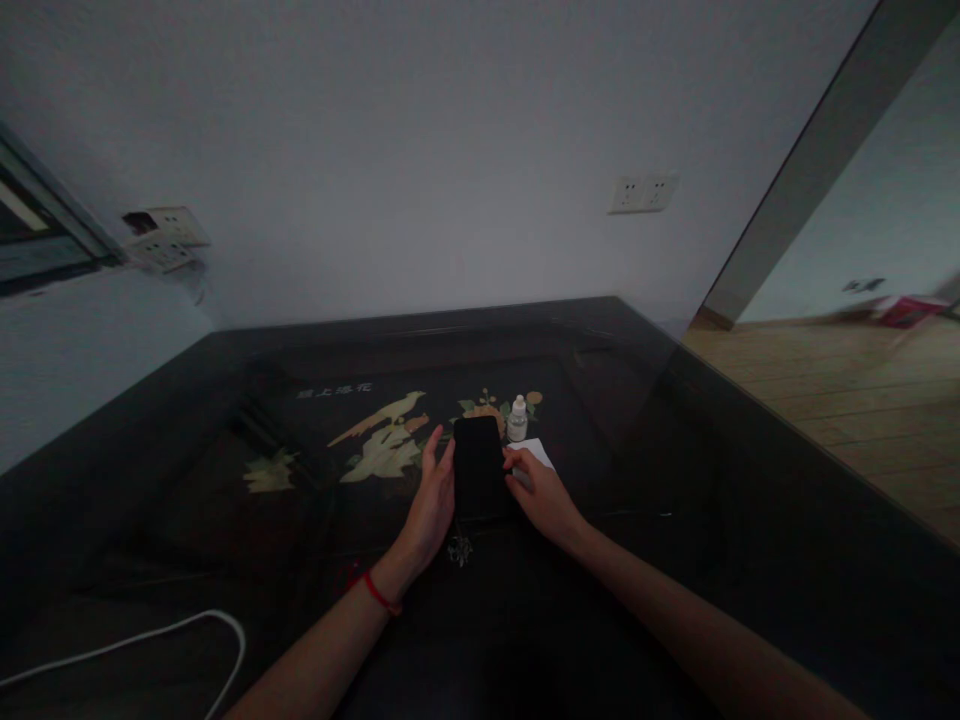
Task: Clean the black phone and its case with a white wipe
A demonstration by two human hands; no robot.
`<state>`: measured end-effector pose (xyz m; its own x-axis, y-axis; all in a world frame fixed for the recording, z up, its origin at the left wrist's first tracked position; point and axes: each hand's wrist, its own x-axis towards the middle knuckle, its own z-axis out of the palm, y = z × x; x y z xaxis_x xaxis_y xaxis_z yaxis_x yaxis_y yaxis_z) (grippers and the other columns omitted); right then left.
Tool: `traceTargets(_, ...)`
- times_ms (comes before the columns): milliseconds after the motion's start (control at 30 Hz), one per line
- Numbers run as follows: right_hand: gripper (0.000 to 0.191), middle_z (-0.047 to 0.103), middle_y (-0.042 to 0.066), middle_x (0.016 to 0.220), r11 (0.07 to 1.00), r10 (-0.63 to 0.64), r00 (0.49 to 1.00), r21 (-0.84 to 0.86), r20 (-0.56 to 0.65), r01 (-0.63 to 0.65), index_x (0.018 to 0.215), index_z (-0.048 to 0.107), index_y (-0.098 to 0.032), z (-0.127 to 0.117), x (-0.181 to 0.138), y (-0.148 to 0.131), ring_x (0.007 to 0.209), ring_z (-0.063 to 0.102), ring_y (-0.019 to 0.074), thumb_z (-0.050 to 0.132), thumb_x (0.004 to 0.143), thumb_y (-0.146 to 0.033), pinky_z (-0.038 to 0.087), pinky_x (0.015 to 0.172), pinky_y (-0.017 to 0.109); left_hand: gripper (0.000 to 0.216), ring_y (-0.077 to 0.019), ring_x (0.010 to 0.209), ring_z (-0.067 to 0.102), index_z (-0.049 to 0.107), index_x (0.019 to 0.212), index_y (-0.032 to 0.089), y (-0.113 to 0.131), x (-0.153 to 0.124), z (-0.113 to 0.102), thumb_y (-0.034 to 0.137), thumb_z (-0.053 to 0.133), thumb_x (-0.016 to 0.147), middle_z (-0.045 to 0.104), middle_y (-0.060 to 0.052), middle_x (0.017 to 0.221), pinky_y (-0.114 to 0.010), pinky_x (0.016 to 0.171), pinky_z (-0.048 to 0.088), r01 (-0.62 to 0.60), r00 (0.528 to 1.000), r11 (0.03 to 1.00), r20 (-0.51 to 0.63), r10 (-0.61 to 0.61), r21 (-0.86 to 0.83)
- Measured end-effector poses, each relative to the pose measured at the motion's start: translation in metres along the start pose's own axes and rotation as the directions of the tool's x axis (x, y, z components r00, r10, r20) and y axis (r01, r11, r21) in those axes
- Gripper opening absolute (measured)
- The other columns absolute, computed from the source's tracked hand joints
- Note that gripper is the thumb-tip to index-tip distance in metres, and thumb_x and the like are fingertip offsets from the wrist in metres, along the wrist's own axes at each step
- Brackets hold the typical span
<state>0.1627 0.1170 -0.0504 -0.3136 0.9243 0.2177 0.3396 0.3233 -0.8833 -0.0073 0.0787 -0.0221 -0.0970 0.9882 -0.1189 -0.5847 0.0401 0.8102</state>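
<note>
A dark smartphone [478, 470] stands between my two hands, its black face toward me. My left hand [433, 500] holds it along the left edge, thumb and fingers against its side. My right hand [541, 495] is closed at the right edge, fingertips pinched near the phone's side; whether something small is between them I cannot make out. Just behind my right hand lies a white piece of paper or cloth [534, 450], partly covered by it. A small clear bottle [517, 420] with a white cap stands upright beyond that. Below the phone is a small silvery bunch [460, 549], perhaps a charm.
The dark glossy table [637, 480] carries a bird-and-flower picture [382, 440]. A white cable [150, 643] curves at the lower left. Behind the table rises a pale wall with sockets [643, 194]. Wooden floor [810, 385] shows on the right.
</note>
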Motion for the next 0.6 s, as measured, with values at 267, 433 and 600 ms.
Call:
traceTargets(267, 0.022, 0.064, 0.007, 0.112, 1.0, -0.014, 1.0, -0.01, -0.028, 0.013, 0.1, 0.055, -0.022, 0.0049, 0.0017, 0.0006, 0.111, 0.058, 0.0219, 0.046, 0.08, -0.018, 0.041, 0.097, 0.042, 0.064, -0.017, 0.133, 0.039, 0.03, 0.14, 0.025, 0.0034, -0.0028, 0.0064, 0.029, 0.058, 0.082, 0.043, -0.009, 0.144, -0.03, 0.112, 0.024, -0.025, 0.999, 1.0, -0.046, 0.025, -0.01)
traceTargets(433, 0.024, 0.062, 0.007, 0.116, 0.999, -0.032, 0.998, -0.023, -0.061, 0.03, 0.102, 0.056, -0.023, 0.0024, 0.0033, 0.0006, 0.115, 0.056, 0.0212, 0.046, 0.081, -0.019, 0.039, 0.101, 0.04, 0.062, -0.018, 0.132, 0.042, 0.03, 0.139, 0.022, 0.0047, -0.0019, 0.0085, 0.028, 0.057, 0.083, 0.047, -0.011, 0.141, -0.03, 0.11, 0.03, -0.03, 0.996, 0.999, -0.081, 0.028, -0.024)
traceTargets(600, 0.025, 0.063, 0.007, 0.115, 0.999, -0.044, 0.999, -0.024, -0.024, 0.043, 0.104, 0.055, -0.022, 0.0002, 0.0038, 0.0016, 0.113, 0.057, 0.0206, 0.044, 0.082, -0.018, 0.041, 0.1, 0.04, 0.063, -0.021, 0.129, 0.046, 0.029, 0.139, 0.021, 0.0049, -0.0006, 0.0099, 0.031, 0.057, 0.083, 0.05, -0.013, 0.138, -0.034, 0.107, 0.034, -0.007, 0.997, 0.999, -0.076, 0.003, -0.052)
